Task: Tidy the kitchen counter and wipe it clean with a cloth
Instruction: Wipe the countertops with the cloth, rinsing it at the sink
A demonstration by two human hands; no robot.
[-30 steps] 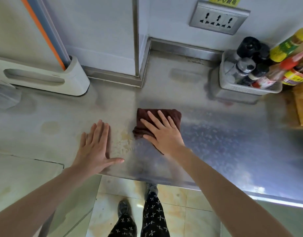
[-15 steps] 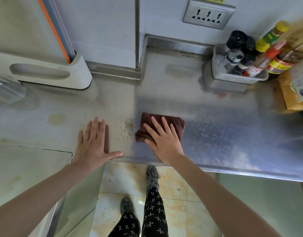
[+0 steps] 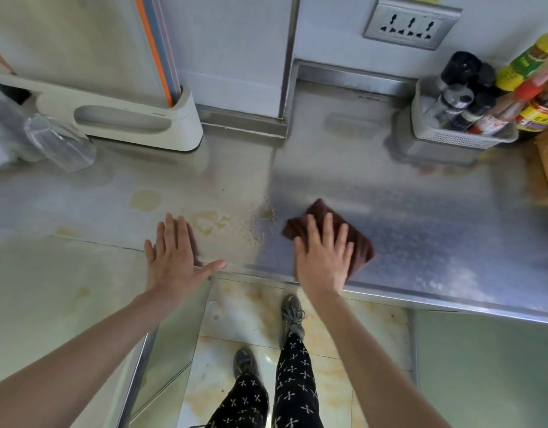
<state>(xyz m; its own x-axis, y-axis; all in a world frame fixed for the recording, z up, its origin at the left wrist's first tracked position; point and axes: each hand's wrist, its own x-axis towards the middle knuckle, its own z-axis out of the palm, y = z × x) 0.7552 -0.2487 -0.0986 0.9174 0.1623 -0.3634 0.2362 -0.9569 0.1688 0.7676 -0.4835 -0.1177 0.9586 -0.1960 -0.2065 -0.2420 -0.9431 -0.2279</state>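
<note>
Cloth, dark brown and folded (image 3: 356, 239), lies flat on the stainless steel bench (image 3: 421, 217) under the right hand (image 3: 323, 257). The fingers (image 3: 328, 230) of this hand are stretched out and spread; they press the cloth down and do not close around it. The left hand (image 3: 173, 261) rests flat on the bench, palm down, fingers straight and thumb out to the side, holding nothing.

Between the two hands, just left of the right fingers, there are small crumbs and a yellowish splash (image 3: 263, 220). A pale yellow ring stain (image 3: 145, 200) lies beyond the left fingers. Well beyond the right fingers, in the far corner, stands a grey plastic basket of bottles (image 3: 451, 140); it looks already in its place.

The step in hand seems to be the wiping. To do it well, I think the right palm should keep even pressure on the whole cloth and push it leftward over the crumbs, gathering them and not scattering them over the front edge. The left hand will need to lift away before the cloth reaches the stains near it. Dried stains may want several passes.
</note>
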